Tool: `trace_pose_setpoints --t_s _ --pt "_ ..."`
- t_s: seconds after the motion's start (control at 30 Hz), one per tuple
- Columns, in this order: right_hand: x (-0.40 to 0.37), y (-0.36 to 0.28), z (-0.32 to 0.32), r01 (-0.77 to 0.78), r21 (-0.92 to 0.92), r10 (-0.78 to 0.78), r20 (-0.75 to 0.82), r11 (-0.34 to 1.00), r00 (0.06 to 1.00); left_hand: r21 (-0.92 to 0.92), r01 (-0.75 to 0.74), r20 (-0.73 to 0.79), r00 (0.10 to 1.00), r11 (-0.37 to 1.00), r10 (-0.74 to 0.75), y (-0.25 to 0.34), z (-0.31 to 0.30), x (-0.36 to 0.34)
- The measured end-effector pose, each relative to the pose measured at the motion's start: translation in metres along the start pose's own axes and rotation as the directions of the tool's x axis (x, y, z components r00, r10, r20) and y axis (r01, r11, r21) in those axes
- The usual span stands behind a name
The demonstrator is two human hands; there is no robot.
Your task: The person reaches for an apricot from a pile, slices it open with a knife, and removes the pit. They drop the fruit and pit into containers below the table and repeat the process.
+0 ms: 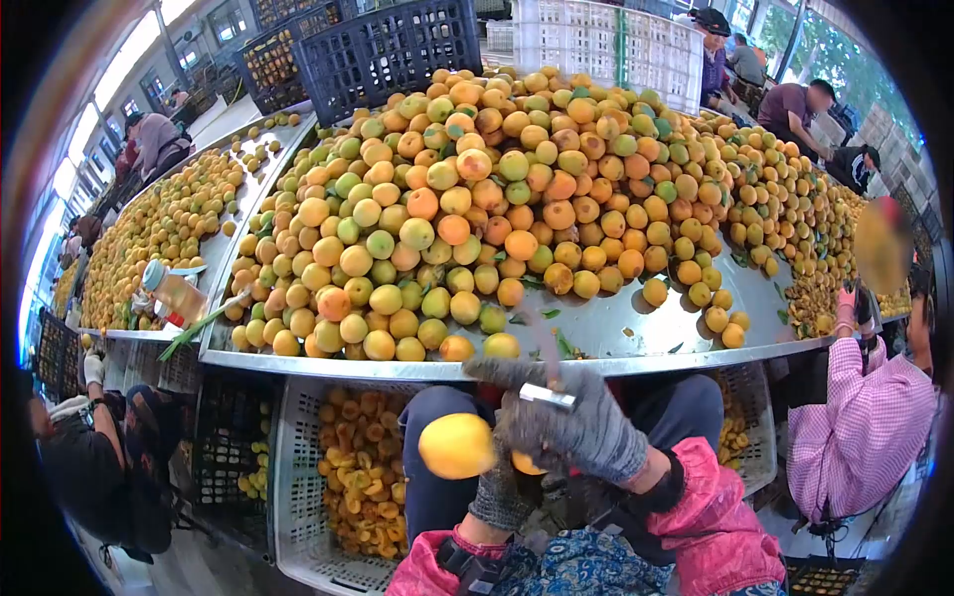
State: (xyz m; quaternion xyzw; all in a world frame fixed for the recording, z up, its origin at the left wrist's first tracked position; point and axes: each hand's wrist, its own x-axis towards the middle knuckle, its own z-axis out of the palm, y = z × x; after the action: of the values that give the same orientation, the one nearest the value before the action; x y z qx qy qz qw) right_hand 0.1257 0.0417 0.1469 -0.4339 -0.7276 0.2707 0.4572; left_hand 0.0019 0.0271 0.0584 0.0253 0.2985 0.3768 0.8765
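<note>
Both hands wear dark grey knit gloves and meet above my lap. My left hand [500, 500] is below, fingers closed and partly hidden behind my right hand. It grips a yellow apricot [457, 445], which shows at its left side. A second bit of orange fruit [527, 462] peeks out between the two hands. My right hand [576, 422] is closed around what looks like a small knife [547, 395]; its shiny metal part lies across the fingers, and a thin blurred shape rises above it. The heaped apricots [477, 209] lie on the metal table just ahead of my hands.
The metal table's edge [417, 371] runs before my knees. A white crate [298, 497] of split apricots stands at left, beside a black crate [224, 457]. Black [393, 50] and white [606, 50] crates stand behind the heap. Co-workers sit either side, one in a pink checked sleeve [865, 417].
</note>
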Motion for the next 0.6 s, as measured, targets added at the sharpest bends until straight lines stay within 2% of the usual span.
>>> trace_pose_setpoints --t_s 0.03,0.1,0.13,0.17,0.2,0.23,0.27,0.3,0.37,0.4,0.5,0.53,0.6 --pt "0.0 -0.016 -0.006 -0.585 0.175 0.578 0.096 0.792 0.81 0.084 -0.016 0.115 0.993 0.996 0.007 0.004 -0.011 -0.004" --pt "0.0 -0.001 -0.003 -0.465 0.552 0.539 0.032 0.693 0.841 -0.012 0.109 0.038 0.993 0.994 -0.108 0.006 -0.017 -0.008" --pt "-0.007 0.007 0.003 -0.399 0.404 0.484 -0.132 0.823 0.865 -0.018 0.11 0.04 0.993 0.994 -0.11 0.007 -0.023 -0.008" --pt "-0.007 0.009 0.004 -0.404 0.4 0.488 -0.132 0.823 0.863 -0.079 0.196 0.218 0.96 0.977 -0.175 0.01 -0.027 -0.007" --pt "-0.008 0.01 0.005 -0.435 0.523 0.568 -0.119 0.733 0.815 -0.122 0.289 0.391 0.893 0.95 -0.222 0.01 -0.031 -0.007" --pt "-0.01 0.011 0.005 -0.45 0.637 0.643 -0.094 0.625 0.76 -0.123 0.295 0.388 0.893 0.948 -0.228 0.008 -0.032 -0.008" --pt "-0.01 0.009 0.002 -0.518 0.499 0.634 -0.084 0.695 0.769 -0.046 0.235 0.242 0.946 0.971 -0.217 0.008 -0.023 -0.012" --pt "-0.012 0.007 0.003 -0.521 0.5 0.637 -0.084 0.692 0.766 0.042 0.183 0.096 0.978 0.982 -0.186 0.007 -0.016 -0.014" --pt "-0.015 0.004 0.006 -0.522 0.207 0.555 -0.157 0.827 0.817 0.022 0.171 0.051 0.984 0.985 -0.172 0.005 -0.01 -0.015" --pt "-0.018 0.007 0.003 -0.473 0.335 0.533 -0.113 0.815 0.839 0.004 0.155 0.008 0.988 0.988 -0.155 0.004 -0.009 -0.014" --pt "-0.014 -0.003 0.001 -0.496 0.337 0.553 -0.095 0.8 0.828 -0.061 0.207 0.06 0.977 0.976 -0.204 0.001 -0.013 -0.008" --pt "-0.01 -0.002 0.003 -0.393 0.518 0.515 -0.109 0.759 0.85 -0.059 0.211 0.056 0.977 0.976 -0.207 0.0 -0.013 -0.008" --pt "-0.007 -0.001 0.004 -0.36 0.534 0.478 -0.097 0.765 0.873 -0.024 0.194 0.028 0.981 0.981 -0.193 -0.003 -0.008 -0.007"
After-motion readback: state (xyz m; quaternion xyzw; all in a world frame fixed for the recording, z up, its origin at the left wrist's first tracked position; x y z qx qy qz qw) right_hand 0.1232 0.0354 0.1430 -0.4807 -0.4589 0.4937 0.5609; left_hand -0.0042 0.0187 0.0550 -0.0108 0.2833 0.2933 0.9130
